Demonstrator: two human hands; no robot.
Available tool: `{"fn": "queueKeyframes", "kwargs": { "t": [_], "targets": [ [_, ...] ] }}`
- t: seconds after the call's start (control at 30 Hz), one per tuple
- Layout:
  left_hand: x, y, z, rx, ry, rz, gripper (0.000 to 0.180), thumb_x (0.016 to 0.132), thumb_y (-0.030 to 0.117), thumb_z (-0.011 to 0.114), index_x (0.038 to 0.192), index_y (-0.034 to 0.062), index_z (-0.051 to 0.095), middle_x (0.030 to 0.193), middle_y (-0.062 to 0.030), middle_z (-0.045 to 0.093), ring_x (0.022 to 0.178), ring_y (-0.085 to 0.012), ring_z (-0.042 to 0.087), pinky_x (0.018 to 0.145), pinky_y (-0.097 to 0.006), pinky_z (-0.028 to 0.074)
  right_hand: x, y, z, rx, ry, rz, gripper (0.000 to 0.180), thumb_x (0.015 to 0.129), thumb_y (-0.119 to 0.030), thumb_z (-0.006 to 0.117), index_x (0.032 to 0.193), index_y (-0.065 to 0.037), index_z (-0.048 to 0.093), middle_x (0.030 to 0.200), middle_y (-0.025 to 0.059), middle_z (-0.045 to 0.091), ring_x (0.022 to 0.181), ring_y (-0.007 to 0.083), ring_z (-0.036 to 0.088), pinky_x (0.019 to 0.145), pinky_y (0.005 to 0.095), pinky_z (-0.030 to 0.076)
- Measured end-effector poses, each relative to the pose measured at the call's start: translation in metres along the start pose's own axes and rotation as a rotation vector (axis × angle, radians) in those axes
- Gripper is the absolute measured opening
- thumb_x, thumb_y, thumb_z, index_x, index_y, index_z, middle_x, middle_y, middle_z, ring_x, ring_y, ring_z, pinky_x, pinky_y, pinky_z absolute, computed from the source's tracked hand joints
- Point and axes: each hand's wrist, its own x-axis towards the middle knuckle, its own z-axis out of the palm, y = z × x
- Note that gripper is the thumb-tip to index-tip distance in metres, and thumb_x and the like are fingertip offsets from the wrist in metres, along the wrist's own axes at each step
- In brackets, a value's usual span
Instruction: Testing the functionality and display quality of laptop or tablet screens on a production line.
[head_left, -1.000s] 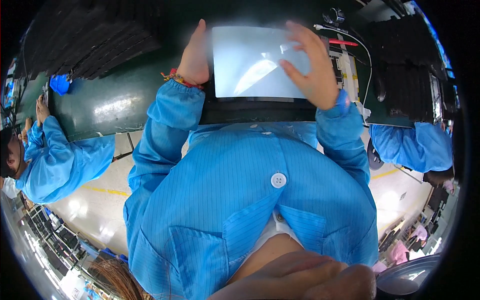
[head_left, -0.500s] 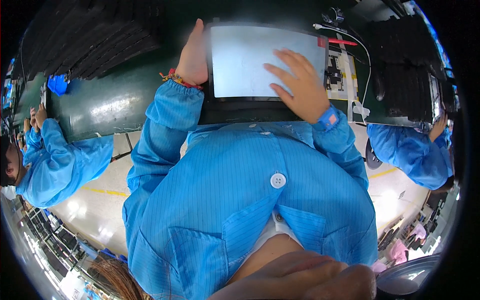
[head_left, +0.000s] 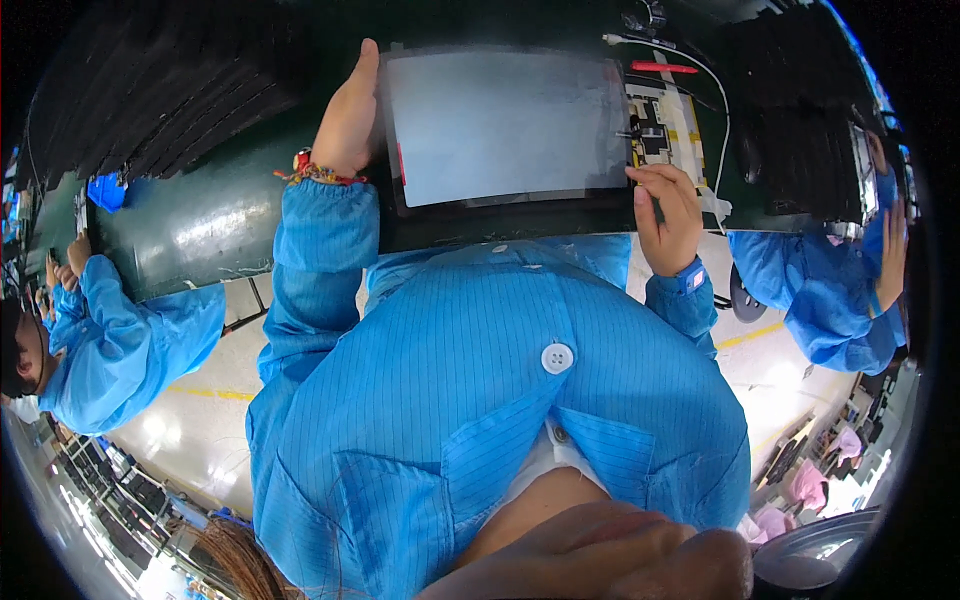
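A black-framed tablet (head_left: 510, 125) with a pale, lit screen is in front of me at the table's near side. A narrow red strip shows at its screen's left side. My left hand (head_left: 345, 125) is at the tablet's left edge with its thumb pointing up; its other fingers are hidden behind the edge. My right hand (head_left: 665, 215) is at the tablet's lower right corner, fingers bent and tips against the edge.
Right of the tablet are a red pen (head_left: 664, 67), a white cable (head_left: 700, 70) and a taped flat part (head_left: 660, 130). Dark stacks stand at the far left (head_left: 170, 90) and right (head_left: 800, 110). A blue bin (head_left: 106, 192) and co-workers in blue (head_left: 120, 320) are nearby.
My right hand has come off the screen, right and down to the tablet's corner. The red mark at the screen's upper right is gone; a red strip shows at its left.
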Motion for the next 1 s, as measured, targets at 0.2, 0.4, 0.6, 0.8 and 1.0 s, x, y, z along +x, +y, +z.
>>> {"fn": "queueKeyframes", "kwargs": {
  "t": [0.2, 0.4, 0.6, 0.8, 1.0],
  "targets": [
    [0.012, 0.011, -0.021, 0.578, -0.058, -0.031, 0.082, 0.08, 0.072, 0.02, 0.074, -0.0003, 0.06, 0.068, -0.0109, 0.056, 0.073, -0.0223, 0.056, 0.069, -0.035, 0.042, -0.004, 0.0, 0.001, 0.0, -0.013, -0.078, 0.013, 0.077, -0.005, 0.056, 0.087, -0.002, 0.064, 0.082, 0.0103, 0.062, 0.086, 0.0251, 0.055, 0.072, 0.0335, 0.046],
    [0.019, 0.01, -0.02, 1.026, -0.019, 0.157, 0.083, 0.084, 0.066, 0.013, 0.069, -0.0007, 0.06, 0.067, -0.0166, 0.058, 0.071, -0.0293, 0.057, 0.07, -0.038, 0.044, -0.005, -0.001, 0.002, 0.002, 0.016, -0.078, 0.013, 0.077, -0.006, 0.056, 0.085, -0.002, 0.065, 0.078, 0.01, 0.062, 0.083, 0.0243, 0.055, 0.07, 0.0333, 0.046],
    [0.013, 0.021, -0.024, 1.089, 0.03, 0.272, 0.075, 0.089, 0.057, 0.016, 0.073, -0.0002, 0.062, 0.073, -0.0191, 0.06, 0.075, -0.0342, 0.057, 0.074, -0.041, 0.044, -0.005, -0.002, 0.003, 0.005, 0.028, -0.059, 0.012, 0.078, -0.006, 0.056, 0.084, -0.002, 0.065, 0.075, 0.0099, 0.061, 0.08, 0.0238, 0.055, 0.068, 0.0323, 0.045],
    [0.024, 0.02, -0.031, 1.073, -0.015, 0.253, 0.073, 0.089, 0.056, 0.019, 0.073, -0.0008, 0.062, 0.071, -0.0189, 0.059, 0.072, -0.0329, 0.056, 0.073, -0.04, 0.044, -0.004, 0.002, 0.003, -0.007, 0.034, -0.073, 0.012, 0.077, -0.006, 0.057, 0.084, -0.002, 0.065, 0.074, 0.0096, 0.061, 0.079, 0.0235, 0.055, 0.067, 0.032, 0.045],
    [0.034, 0.032, -0.028, 1.082, -0.034, 0.285, 0.069, 0.09, 0.052, 0.02, 0.076, -0.0008, 0.062, 0.074, -0.0214, 0.059, 0.076, -0.0364, 0.055, 0.076, -0.041, 0.043, 0.01, -0.008, -0.004, -0.103, -0.053, -0.119, 0.015, 0.073, -0.004, 0.058, 0.085, -0.003, 0.066, 0.072, 0.0082, 0.06, 0.08, 0.0238, 0.053, 0.069, 0.0342, 0.043]
  ]
}}
